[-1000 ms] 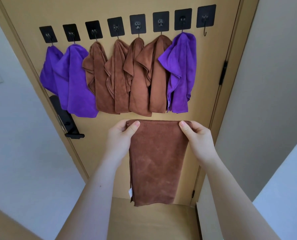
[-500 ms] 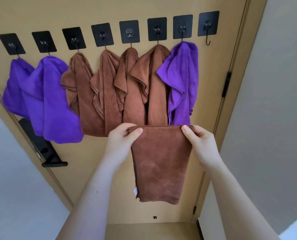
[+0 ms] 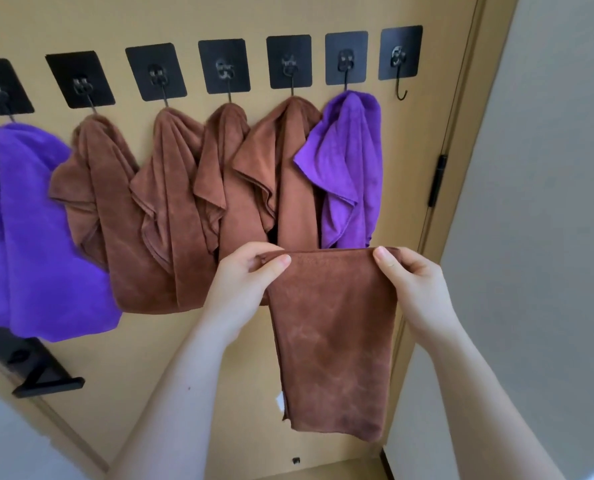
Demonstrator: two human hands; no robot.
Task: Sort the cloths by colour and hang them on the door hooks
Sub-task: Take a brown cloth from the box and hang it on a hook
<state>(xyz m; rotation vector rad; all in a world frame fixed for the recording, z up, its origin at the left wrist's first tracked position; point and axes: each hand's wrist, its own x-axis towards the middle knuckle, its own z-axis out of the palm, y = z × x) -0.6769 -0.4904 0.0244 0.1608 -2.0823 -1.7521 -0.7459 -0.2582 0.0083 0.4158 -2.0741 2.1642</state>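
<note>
While I am pinching the folded brown cloth (image 3: 333, 334) by its 2 top corners, my left hand (image 3: 243, 282) and right hand (image 3: 413, 289) are both clamping it, below and left of the empty hook (image 3: 401, 90). I am judging 2 risks: hanging it there would be stranding the purple cloth (image 3: 349, 168) just left of that hook among the hung brown cloths (image 3: 170, 220), and the thick fold may be slipping off. Far left of the hook, another purple cloth (image 3: 28, 237) is running out of frame.
</note>
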